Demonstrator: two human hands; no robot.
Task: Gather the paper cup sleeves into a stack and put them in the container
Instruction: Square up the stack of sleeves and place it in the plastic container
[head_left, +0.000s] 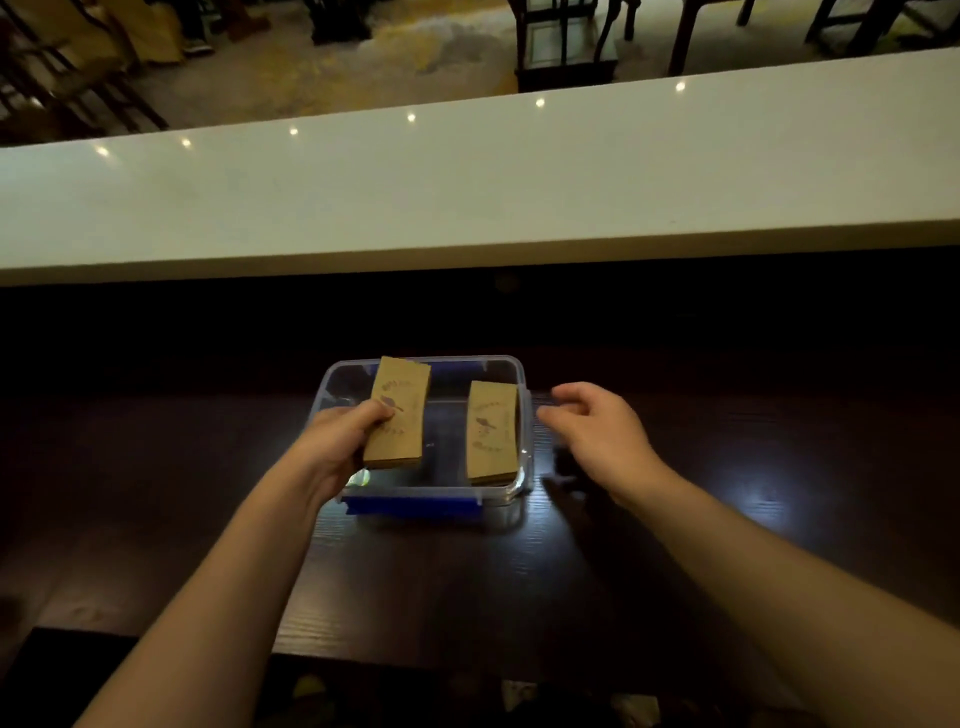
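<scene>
Item: clear plastic container (332, 382) with blue latches, standing on the dark wooden worktop (156, 467) below a pale raised counter (467, 182). Contents: one stack of brown paper cup sleeves (492, 431), lying against the right wall. Second stack of sleeves (397, 413): held above the container's left half, tilted, gripped at its near left edge by the left hand (340, 441), thumb on top. Right hand (597, 431): released, fingers loosely curled, grasping nothing, hovering just beside the container's right rim. Step in hand, as judged: lowering the second stack into the free left half. Handling note: keep the pinch firm so the sleeves stay squared; level the stack before lowering; set it parallel to the stack already inside; steady the container with the right hand if it slides.
</scene>
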